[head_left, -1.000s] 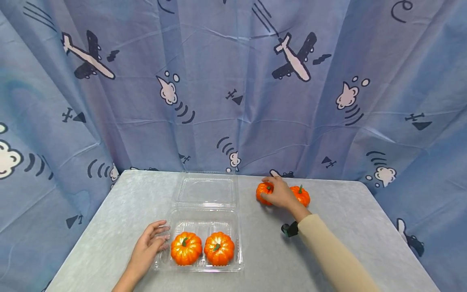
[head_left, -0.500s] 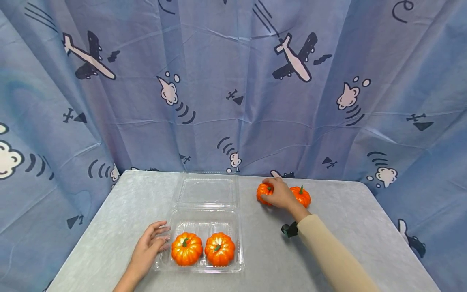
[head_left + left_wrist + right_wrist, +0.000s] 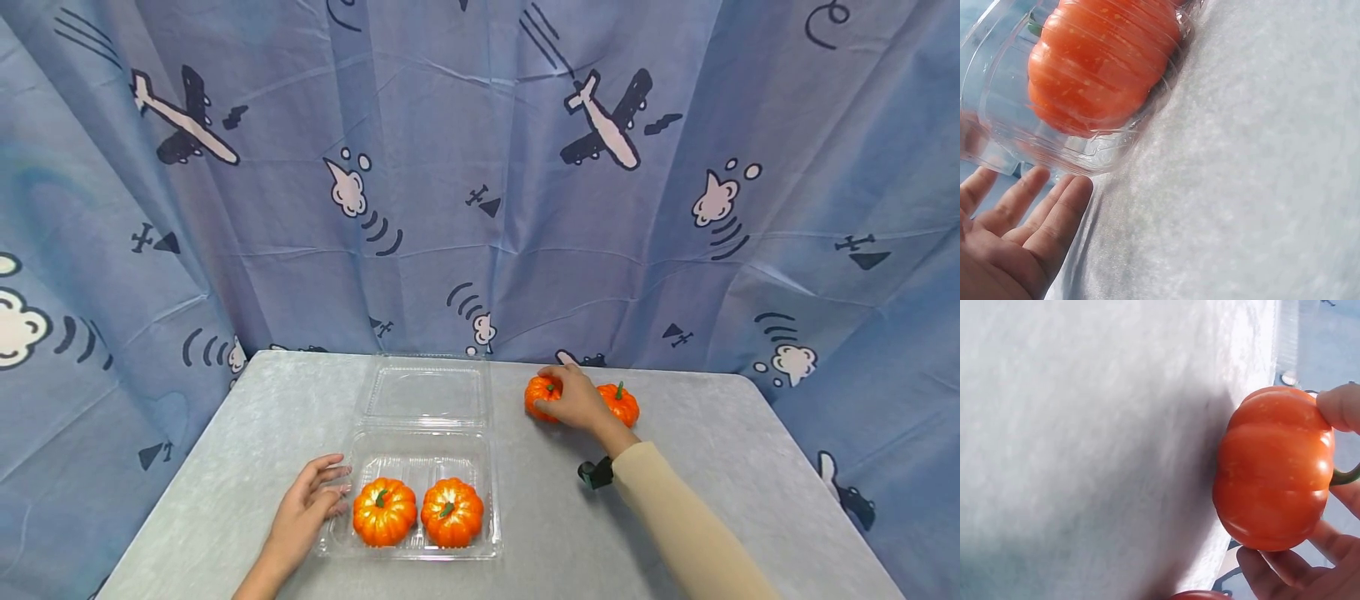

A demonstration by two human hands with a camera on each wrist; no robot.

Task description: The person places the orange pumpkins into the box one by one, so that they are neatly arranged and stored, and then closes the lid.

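Bare tabletop (image 3: 522, 500) leaves a passable lane between plastic container (image 3: 422, 442) and held pumpkin (image 3: 541, 402); obstacles: second pumpkin (image 3: 622, 406) just beside right hand (image 3: 577, 402), two pumpkins (image 3: 384, 517) across container's near half, left hand (image 3: 302, 507) along its left wall.

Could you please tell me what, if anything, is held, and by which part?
The right hand grips a pumpkin by its sides; the left hand holds nothing.
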